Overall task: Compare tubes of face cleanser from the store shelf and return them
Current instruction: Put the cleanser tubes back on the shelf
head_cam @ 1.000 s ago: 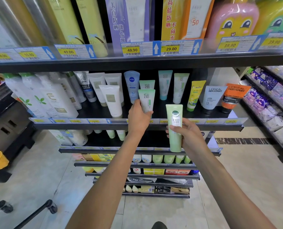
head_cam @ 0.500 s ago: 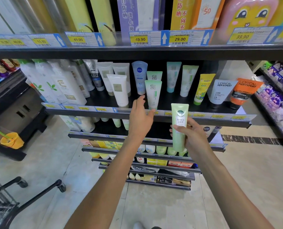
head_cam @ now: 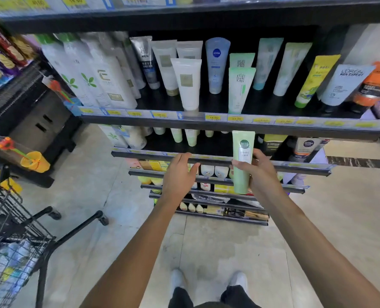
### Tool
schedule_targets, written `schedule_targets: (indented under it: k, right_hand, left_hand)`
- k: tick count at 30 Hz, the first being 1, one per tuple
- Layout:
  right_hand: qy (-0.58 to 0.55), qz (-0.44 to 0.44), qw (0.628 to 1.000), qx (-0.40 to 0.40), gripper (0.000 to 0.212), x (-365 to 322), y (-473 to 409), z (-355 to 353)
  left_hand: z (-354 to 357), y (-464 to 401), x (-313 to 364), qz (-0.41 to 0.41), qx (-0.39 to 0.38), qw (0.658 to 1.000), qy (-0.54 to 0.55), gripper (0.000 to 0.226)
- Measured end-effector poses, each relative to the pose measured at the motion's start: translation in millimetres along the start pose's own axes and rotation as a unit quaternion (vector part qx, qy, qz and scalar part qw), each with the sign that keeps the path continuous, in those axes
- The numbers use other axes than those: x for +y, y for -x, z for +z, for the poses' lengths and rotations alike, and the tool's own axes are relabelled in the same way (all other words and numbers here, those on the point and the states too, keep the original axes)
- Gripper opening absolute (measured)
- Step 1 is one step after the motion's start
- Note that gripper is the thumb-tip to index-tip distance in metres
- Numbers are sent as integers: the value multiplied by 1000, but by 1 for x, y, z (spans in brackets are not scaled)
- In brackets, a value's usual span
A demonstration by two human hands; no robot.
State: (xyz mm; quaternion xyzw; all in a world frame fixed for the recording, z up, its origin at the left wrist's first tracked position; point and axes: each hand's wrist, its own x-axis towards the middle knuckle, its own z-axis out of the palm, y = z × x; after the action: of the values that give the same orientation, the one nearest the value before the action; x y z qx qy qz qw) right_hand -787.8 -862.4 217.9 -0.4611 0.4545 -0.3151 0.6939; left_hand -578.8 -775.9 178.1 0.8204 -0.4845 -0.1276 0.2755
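Observation:
My right hand (head_cam: 260, 174) grips a pale green cleanser tube (head_cam: 242, 161) upright, cap down, in front of the lower shelves. My left hand (head_cam: 180, 174) hovers just left of it with straight fingers and holds nothing. On the shelf (head_cam: 206, 125) above stands a mint-and-white tube (head_cam: 240, 90) at the front edge, with a twin tube (head_cam: 241, 60) behind it. A white tube (head_cam: 188, 84) stands to its left and a blue Nivea tube (head_cam: 216, 65) behind.
Yellow, white L'Oreal and orange tubes (head_cam: 344, 84) stand at the shelf's right. Tall white bottles (head_cam: 109, 81) fill the left. A black wire shopping cart (head_cam: 13, 245) sits at lower left on the tiled floor. Lower shelf rails (head_cam: 206, 162) jut out behind my hands.
My left hand has let go of the mint-and-white tube, leaving it on the shelf, and has dropped back beside my right hand. My view has tilted down and pulled back.

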Motion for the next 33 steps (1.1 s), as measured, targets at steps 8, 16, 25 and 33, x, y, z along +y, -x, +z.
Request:
schedule_targets:
  k: [8, 16, 25, 33]
  right_hand:
    - [77, -33, 994, 67, 46, 33, -26, 58]
    - [150, -45, 984, 89, 47, 62, -75, 82]
    - [53, -53, 989, 124, 43, 64, -138, 80]
    - [30, -111, 981, 154, 42, 51, -181, 93]
  left_hand:
    - [-8, -50, -76, 47, -64, 995, -61, 50]
    - [19, -100, -106, 113, -102, 979, -134, 57]
    - [62, -121, -136, 164, -62, 970, -171, 30]
    - [69, -123, -143, 166, -23, 975, -146, 25]
